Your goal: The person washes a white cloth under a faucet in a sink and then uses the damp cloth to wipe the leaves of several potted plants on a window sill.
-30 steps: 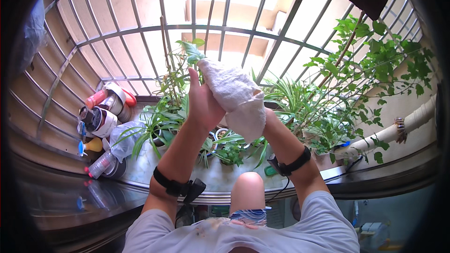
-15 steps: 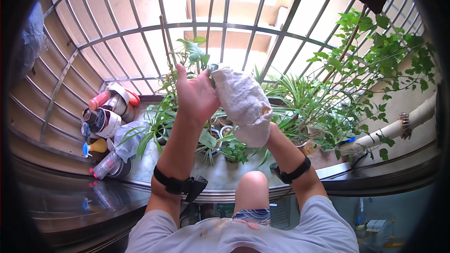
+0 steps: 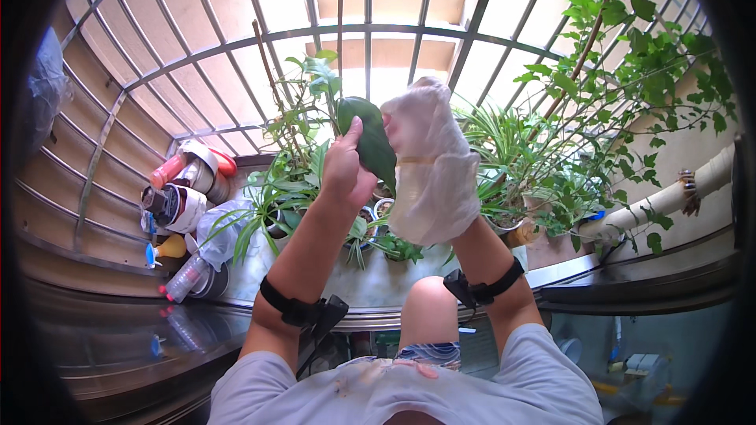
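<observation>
Left hand: the left hand [image 3: 346, 173] sits at frame centre, raised toward the grille, fingers closed narrowly on the near edge of a large dark leaf [image 3: 372, 145], thumb up along its face.
Right hand: the right hand [image 3: 429, 161] is hidden under a white cloth [image 3: 433, 181]; it presses the cloth against the leaf's right side. How its fingers are set under the cloth I cannot tell.
Leaf: centre of the frame, upright, held between the hand and the cloth, attached to the tall plant [image 3: 315, 86] just above and left.
Change: half a second ago the left palm was spread open beside the cloth and no broad leaf showed between them; now the leaf stands in plain view with the left hand shut on it and the cloth moved to its right flank.
Meaning: judging by this, the leaf is now braced for wiping, one side backed by the hand and the other met by the cloth.
Around: potted plants [image 3: 504, 181] crowd the ledge [image 3: 370, 287] at centre and right; bottles and cans [image 3: 177, 189] lie at the left; a metal grille [image 3: 236, 39] arches across the top.
</observation>
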